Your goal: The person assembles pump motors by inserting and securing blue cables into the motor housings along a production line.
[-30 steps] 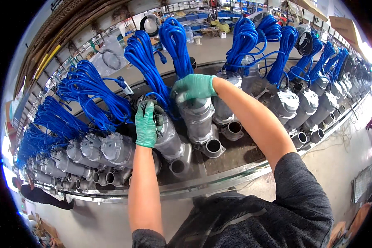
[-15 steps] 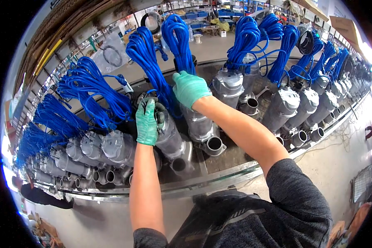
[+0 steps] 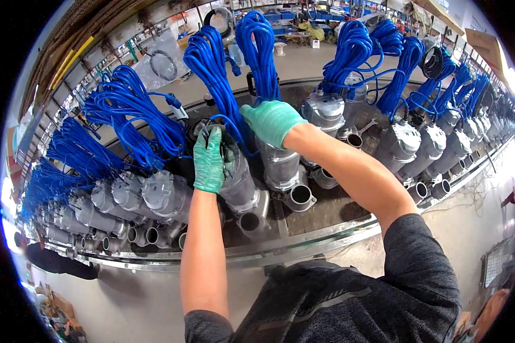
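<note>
My left hand (image 3: 209, 161), in a green glove, is closed at the top of a grey metal pump (image 3: 237, 186). Dark wires show by its fingertips, but its grip is partly hidden. My right hand (image 3: 276, 123), gloved alike, is bent over the top of the neighbouring pump (image 3: 280, 166), its fingers curled toward a blue cable coil (image 3: 212, 71). What those fingers pinch is hidden. Another coil of blue cable (image 3: 258, 51) rises just behind my right hand. A loop of blue cable (image 3: 226, 118) runs between the two hands.
Rows of similar pumps with blue coils stand left and right on a metal-edged bench (image 3: 303, 243). A wrench (image 3: 366, 127) lies among the right-hand pumps. A person in dark clothes (image 3: 57, 260) is at the far left. A cardboard box (image 3: 486, 48) sits at upper right.
The view has shifted slightly. My right hand has turned flatter over its pump, with its fingers nearer the left coil. My left hand stays at its pump's top.
</note>
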Demonstrator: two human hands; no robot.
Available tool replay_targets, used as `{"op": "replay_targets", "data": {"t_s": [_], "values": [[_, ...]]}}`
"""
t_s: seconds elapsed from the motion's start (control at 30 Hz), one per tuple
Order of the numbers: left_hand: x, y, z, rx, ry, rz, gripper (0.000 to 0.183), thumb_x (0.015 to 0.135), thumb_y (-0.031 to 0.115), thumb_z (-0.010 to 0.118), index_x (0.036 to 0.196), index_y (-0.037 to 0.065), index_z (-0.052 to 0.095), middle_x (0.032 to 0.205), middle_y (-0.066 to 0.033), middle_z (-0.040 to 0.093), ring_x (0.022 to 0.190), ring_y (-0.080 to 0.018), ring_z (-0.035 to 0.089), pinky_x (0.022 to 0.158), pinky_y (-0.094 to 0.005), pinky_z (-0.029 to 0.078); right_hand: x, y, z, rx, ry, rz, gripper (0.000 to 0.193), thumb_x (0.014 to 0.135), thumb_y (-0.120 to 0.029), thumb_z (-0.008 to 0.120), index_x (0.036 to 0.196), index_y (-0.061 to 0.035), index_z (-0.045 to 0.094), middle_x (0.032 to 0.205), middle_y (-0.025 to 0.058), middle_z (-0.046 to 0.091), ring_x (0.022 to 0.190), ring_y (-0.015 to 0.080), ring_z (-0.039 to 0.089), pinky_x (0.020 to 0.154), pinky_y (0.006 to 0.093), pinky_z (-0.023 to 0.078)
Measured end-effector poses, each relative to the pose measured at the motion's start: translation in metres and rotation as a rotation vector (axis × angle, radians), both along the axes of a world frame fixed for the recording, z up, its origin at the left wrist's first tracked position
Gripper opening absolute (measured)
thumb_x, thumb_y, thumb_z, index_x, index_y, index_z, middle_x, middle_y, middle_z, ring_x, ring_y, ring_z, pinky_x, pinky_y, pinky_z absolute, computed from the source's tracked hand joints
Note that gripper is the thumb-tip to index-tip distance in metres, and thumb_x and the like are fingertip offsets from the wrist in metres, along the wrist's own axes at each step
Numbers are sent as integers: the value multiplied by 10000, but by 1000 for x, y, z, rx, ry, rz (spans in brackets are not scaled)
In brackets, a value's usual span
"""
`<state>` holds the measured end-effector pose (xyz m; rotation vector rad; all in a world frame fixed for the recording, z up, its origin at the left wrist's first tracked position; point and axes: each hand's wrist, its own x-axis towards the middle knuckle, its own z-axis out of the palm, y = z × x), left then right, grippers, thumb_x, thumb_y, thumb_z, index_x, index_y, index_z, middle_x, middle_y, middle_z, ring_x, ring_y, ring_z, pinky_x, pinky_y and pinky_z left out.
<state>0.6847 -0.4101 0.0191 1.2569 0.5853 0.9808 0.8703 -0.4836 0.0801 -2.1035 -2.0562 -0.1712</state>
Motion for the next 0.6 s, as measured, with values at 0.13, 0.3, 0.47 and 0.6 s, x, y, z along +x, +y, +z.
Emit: {"op": "replay_targets", "data": {"t_s": [0.13,0.3,0.47,0.6], "values": [[-6,0,1,-35,-58,-34,150,1044,282,600,1057,136,631,747,-19,640,478,-89,530,388,-231,383,25,0,26,-207,314,234,569,994,-442,583,1373,-19,573,1309,230,648,1215,392,620,1018,464,502],[0,4,-6,11,-75,-46,200,1036,311,611,1106,125,635,826,-31,673,508,-68,552,368,-198,347,81,19,8,-321,564,418,600,964,-429,669,1452,-103,545,1345,165,660,1186,296,655,1034,413,501],[-5,4,-6,-2,-44,-28,198,1033,311,616,1096,124,636,815,-32,670,503,-64,546,370,-196,346,54,24,4,-182,393,368,548,957,-455,675,1359,-90,606,1260,186,686,1153,343,661,996,422,505],[1,2,-4,8,-47,-30,202,1034,318,612,1087,124,635,810,-29,668,493,-59,534,366,-197,344,37,34,-24,50,372,225,443,956,-379,664,1203,-15,612,1122,254,679,1060,457,635,893,477,516]]}}
